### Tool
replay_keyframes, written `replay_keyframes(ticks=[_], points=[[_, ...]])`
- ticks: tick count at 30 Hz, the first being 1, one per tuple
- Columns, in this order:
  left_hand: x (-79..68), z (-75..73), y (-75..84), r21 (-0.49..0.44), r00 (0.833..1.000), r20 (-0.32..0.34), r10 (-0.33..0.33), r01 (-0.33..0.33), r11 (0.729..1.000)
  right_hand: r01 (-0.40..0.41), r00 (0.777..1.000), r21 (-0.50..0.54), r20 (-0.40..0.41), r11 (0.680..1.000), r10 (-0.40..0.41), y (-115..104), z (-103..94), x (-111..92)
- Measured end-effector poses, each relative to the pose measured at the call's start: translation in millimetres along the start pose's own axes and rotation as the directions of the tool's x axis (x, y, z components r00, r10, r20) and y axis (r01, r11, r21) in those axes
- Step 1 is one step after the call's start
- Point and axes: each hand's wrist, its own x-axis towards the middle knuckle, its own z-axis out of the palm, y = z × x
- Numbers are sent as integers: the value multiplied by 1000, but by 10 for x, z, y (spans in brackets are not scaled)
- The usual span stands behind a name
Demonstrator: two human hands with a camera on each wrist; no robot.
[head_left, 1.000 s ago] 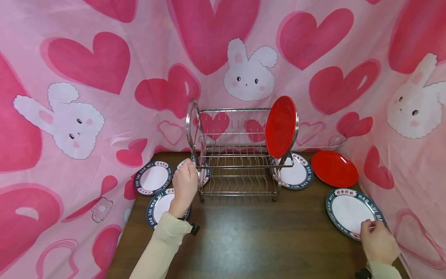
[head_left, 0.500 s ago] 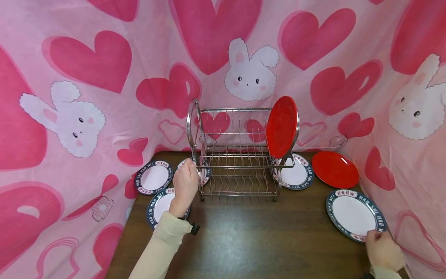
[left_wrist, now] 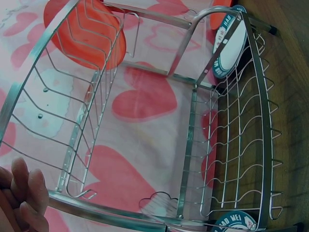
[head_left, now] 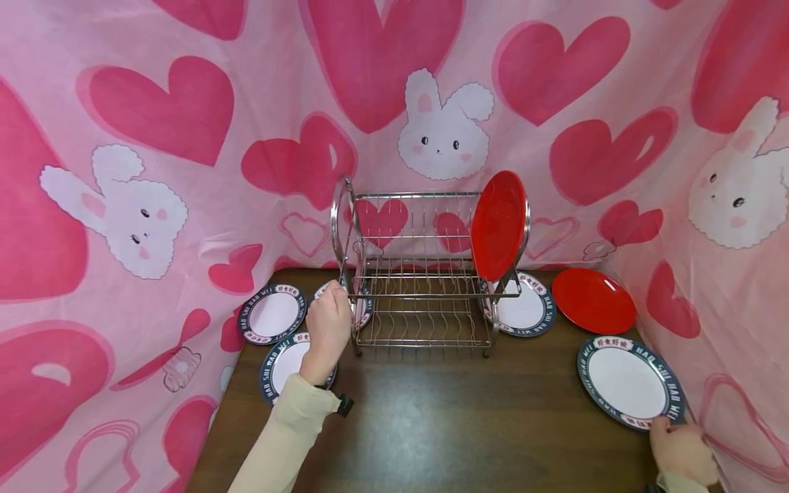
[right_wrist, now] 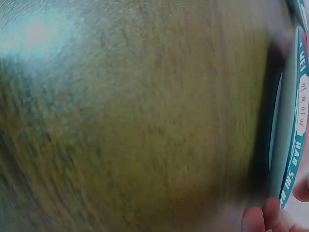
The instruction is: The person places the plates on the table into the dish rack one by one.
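My left hand (head_left: 329, 329) grips the front left corner of the two-tier metal dish rack (head_left: 425, 296), with its curled fingers (left_wrist: 29, 188) showing beside the rack's frame in the left wrist view. At the right, my right hand (head_left: 683, 448) pinches the near rim of a white plate (head_left: 629, 380) with a dark blue lettered border. In the right wrist view, the fingertips (right_wrist: 270, 215) are under this plate's rim and the thumb is on its upper side. A red plate (head_left: 498, 226) stands on edge at the right end of the rack's upper tier.
Another red plate (head_left: 593, 300) lies behind the pinched one, beside a blue-rimmed plate (head_left: 526, 305) partly behind the rack. Several more blue-rimmed plates (head_left: 272, 314) lie at the left, one partly under my left forearm. Pink patterned cloth (head_left: 265, 82) hangs around the brown table (head_left: 456, 418).
My right hand has moved a little right and toward me along the plate's rim, from open space above it to its near edge. The left hand stays at the rack.
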Motion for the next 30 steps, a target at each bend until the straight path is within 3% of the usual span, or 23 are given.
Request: replay_keyframes(ticks=[4, 15, 19, 25, 30], points=[[0, 0, 3, -4, 1000, -1, 2, -2, 1000, -13, 1000, 14, 23, 1000, 12, 22, 16, -9], [-5, 8, -4, -9, 1000, -17, 17, -17, 1000, 52, 998, 31, 45, 998, -54, 19, 38, -74], [-6, 7, -3, -6, 1000, -18, 17, -17, 1000, 65, 998, 67, 18, 996, -66, 14, 64, -81], [-14, 6, 0, -9, 1000, -15, 11, -11, 1000, 45, 999, 214, -3, 976, -46, -12, 119, -104], [-14, 2, 7, -9, 1000, -19, 13, -13, 1000, -80, 996, 415, 76, 906, 52, -30, 178, -101]])
